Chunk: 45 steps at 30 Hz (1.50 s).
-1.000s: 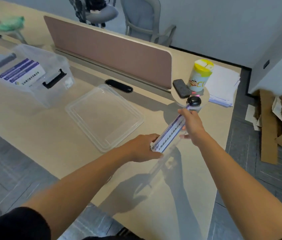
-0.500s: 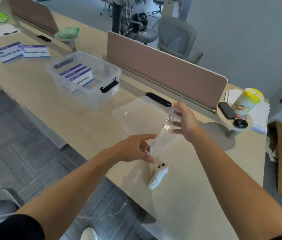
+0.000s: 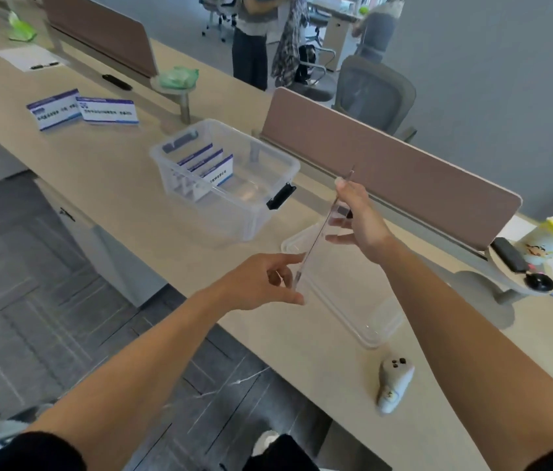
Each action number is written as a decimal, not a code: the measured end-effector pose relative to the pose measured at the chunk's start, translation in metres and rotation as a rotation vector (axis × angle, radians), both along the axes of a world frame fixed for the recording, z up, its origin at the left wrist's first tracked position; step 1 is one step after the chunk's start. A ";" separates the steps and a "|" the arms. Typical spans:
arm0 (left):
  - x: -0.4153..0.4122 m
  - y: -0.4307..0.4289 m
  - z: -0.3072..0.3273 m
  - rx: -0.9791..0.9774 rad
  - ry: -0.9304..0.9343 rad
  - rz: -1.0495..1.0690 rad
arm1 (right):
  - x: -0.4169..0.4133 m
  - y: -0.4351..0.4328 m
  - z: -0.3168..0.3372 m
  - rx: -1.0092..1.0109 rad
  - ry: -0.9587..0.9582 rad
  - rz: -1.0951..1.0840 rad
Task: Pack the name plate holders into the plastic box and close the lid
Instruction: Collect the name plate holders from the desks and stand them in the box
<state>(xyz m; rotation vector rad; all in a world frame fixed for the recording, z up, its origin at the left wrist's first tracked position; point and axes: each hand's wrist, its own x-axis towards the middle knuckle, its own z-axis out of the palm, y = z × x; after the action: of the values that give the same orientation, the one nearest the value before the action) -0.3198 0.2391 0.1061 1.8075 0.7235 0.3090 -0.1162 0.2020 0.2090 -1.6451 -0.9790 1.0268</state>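
A clear name plate holder [image 3: 319, 237] is held edge-on above the desk [image 3: 139, 205], pinched between the left hand [image 3: 261, 283] and right hand [image 3: 358, 215], over the lid [image 3: 370, 321], near the open plastic box [image 3: 231, 178].

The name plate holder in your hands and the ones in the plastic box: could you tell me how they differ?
The held name plate holder is off the desk, edge-on to the camera, gripped at its ends by the left hand and right hand. The boxed holders stand in the plastic box, their blue-and-white cards showing. No card is visible in the held one.
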 end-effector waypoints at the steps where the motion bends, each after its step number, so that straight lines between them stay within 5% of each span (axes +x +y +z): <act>1: -0.005 0.010 -0.001 0.007 0.006 0.001 | -0.004 0.012 0.000 -0.006 -0.007 0.000; 16: -0.034 0.222 0.025 0.311 0.143 0.130 | -0.020 0.246 -0.024 0.114 0.288 -0.004; 25: -0.064 0.329 -0.016 0.304 0.011 0.152 | -0.057 0.350 -0.030 0.057 0.058 0.050; 33: -0.101 0.427 -0.038 0.429 0.039 0.000 | -0.086 0.400 -0.033 -0.112 -0.119 -0.174; 39: -0.108 0.476 -0.051 0.360 0.098 -0.159 | -0.093 0.414 -0.042 -0.231 -0.052 -0.359; 45: -0.109 0.535 -0.068 0.542 0.298 -0.023 | -0.067 0.413 -0.069 -0.371 -0.146 -0.388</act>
<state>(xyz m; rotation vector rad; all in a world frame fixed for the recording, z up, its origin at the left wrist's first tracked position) -0.4291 0.7743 0.0384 2.4089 0.8822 0.2357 -0.1831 0.6154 0.1397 -2.1390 -0.5423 0.8635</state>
